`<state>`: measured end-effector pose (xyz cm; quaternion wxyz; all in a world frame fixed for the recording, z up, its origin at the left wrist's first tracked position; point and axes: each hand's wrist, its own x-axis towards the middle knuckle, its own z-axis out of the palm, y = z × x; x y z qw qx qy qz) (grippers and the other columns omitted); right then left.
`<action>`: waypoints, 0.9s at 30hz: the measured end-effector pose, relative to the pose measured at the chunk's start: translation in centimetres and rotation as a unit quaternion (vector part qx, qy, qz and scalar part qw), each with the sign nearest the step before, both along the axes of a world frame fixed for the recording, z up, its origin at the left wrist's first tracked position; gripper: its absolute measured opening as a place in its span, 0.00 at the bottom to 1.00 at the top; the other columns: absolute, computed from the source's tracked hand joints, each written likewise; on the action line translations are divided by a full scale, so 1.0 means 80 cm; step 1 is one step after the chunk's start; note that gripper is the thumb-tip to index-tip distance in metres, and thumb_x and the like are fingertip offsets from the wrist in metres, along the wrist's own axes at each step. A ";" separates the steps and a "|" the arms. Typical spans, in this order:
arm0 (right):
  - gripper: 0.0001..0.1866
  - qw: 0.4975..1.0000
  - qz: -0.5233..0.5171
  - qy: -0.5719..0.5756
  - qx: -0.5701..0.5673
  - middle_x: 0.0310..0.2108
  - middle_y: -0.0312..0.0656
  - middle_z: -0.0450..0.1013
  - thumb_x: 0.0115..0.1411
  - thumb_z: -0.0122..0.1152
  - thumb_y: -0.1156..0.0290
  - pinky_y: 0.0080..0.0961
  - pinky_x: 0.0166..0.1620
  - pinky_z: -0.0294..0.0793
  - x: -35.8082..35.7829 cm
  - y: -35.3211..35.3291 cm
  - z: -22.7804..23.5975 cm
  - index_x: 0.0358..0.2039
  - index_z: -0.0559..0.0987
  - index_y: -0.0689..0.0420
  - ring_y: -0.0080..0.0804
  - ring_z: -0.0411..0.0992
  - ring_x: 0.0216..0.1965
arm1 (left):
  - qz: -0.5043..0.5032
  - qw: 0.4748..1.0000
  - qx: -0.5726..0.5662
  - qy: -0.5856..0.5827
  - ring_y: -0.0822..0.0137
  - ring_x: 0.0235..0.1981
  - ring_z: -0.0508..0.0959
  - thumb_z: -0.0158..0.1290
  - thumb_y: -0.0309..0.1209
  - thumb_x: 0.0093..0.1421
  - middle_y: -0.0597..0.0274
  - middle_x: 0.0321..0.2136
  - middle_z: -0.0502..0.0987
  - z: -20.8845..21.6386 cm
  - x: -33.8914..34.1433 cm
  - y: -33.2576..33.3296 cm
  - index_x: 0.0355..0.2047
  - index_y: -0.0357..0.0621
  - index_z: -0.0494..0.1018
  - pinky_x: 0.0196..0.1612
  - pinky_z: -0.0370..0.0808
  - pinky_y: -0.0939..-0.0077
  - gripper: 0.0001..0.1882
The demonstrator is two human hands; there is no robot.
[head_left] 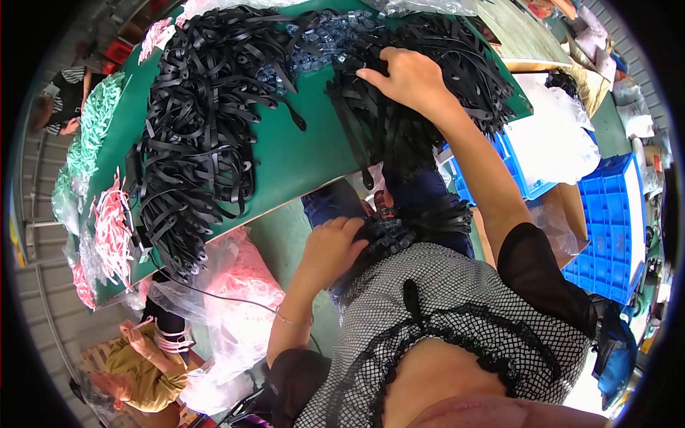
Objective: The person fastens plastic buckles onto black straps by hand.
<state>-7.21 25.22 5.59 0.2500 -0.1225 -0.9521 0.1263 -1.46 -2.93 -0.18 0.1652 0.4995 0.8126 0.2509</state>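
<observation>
My right hand (408,80) reaches over the right heap of black straps (457,68) on the table, thumb stretched out and apart from the bent forefinger. The undersides of its fingers are hidden. On my lap lies a bundle of black straps (442,217) with dark see-through buckles (389,232) at its left end. My left hand (334,246) is curled against that buckle end, fingers and thumb around its edge. A larger heap of black straps (196,107) covers the table's left part. Between the two heaps is a pile of bluish see-through buckles (321,43).
The green table (307,153) ends just ahead of my lap. Pink straps (113,232) and green straps (100,118) lie along its left side. A bag of pink material (239,285) stands below. Blue crates (606,225) are at right. Another person (146,364) works at lower left.
</observation>
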 end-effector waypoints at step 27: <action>0.10 0.519 0.328 0.155 -0.774 0.21 0.38 0.62 0.56 0.43 0.70 0.23 0.25 0.58 0.006 0.028 0.022 0.38 0.66 0.59 0.27 0.58 0.19 | 0.241 0.897 -0.027 0.369 0.60 0.40 0.72 0.54 0.34 0.48 0.63 0.35 0.73 -0.001 -0.271 0.200 0.31 0.50 0.73 0.39 0.70 0.62 0.09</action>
